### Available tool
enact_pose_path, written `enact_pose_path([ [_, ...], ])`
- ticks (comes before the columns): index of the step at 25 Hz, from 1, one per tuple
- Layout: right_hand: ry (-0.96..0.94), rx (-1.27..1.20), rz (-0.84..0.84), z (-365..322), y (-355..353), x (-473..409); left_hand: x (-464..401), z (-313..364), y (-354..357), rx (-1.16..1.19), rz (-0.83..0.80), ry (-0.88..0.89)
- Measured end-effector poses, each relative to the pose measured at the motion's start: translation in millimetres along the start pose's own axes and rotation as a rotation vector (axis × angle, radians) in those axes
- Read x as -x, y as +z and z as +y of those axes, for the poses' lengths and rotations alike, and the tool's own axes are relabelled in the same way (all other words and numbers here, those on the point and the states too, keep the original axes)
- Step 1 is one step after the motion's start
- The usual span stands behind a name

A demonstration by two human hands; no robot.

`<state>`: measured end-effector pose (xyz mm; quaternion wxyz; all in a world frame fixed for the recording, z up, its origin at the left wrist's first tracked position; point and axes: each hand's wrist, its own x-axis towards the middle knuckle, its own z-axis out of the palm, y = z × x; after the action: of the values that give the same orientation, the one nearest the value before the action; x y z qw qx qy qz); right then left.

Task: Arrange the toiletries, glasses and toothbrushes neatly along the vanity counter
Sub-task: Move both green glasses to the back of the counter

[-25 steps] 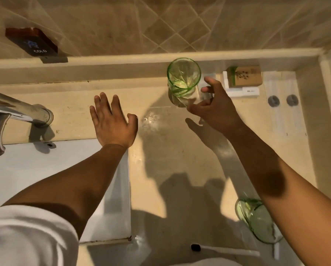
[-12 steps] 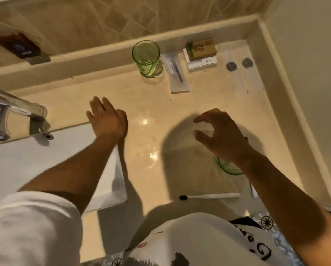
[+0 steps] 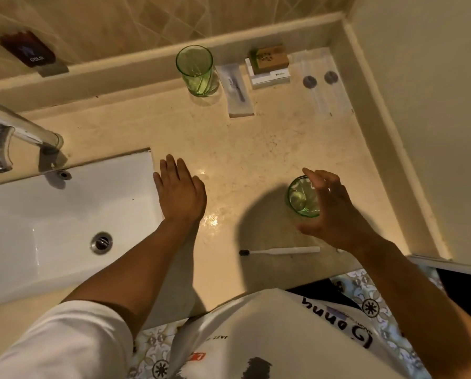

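One green glass (image 3: 194, 69) stands upright at the back of the vanity counter (image 3: 242, 149). A second green glass (image 3: 301, 198) stands near the front right. My right hand (image 3: 335, 212) curves around it from the right, fingers apart, with the index tip at the rim and the thumb just below the base. A white toothbrush (image 3: 280, 251) with a dark head lies near the front edge, below that glass. My left hand (image 3: 179, 192) rests flat on the counter beside the sink, holding nothing.
Along the back ledge lie a wrapped packet (image 3: 235, 90), a brown soap box (image 3: 272, 57) on a white box (image 3: 269, 77), and clear sachets (image 3: 321, 83). The white sink (image 3: 65, 214) and chrome faucet (image 3: 18, 132) are at left. A wall (image 3: 420, 105) bounds the right.
My right hand let go of the back glass, drew back toward the front right and now curves around the second glass. My left hand stayed flat by the sink. The view tilted down.
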<state>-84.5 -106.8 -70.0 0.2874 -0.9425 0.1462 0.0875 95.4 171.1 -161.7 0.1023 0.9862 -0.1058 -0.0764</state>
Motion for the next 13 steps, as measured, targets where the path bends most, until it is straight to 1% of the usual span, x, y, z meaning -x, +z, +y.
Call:
enact_pose_path([
  [5, 0.035, -0.07, -0.014, 2.6, -5.8, -10.8, 3.6, 5.8, -2.2, 0.054, 0.008, -0.027],
  [8, 0.0, -0.119, -0.029, -7.0, -5.1, -20.7, -2.3, 5.0, -4.8, 0.047, 0.035, -0.046],
  [10, -0.02, -0.153, -0.052, -18.1, -1.2, -33.0, -11.5, 6.9, -6.5, 0.085, 0.066, -0.073],
  [13, -0.095, -0.199, -0.042, -41.2, 6.6, -67.6, -27.3, 12.8, -4.3, 0.149, 0.119, -0.146],
])
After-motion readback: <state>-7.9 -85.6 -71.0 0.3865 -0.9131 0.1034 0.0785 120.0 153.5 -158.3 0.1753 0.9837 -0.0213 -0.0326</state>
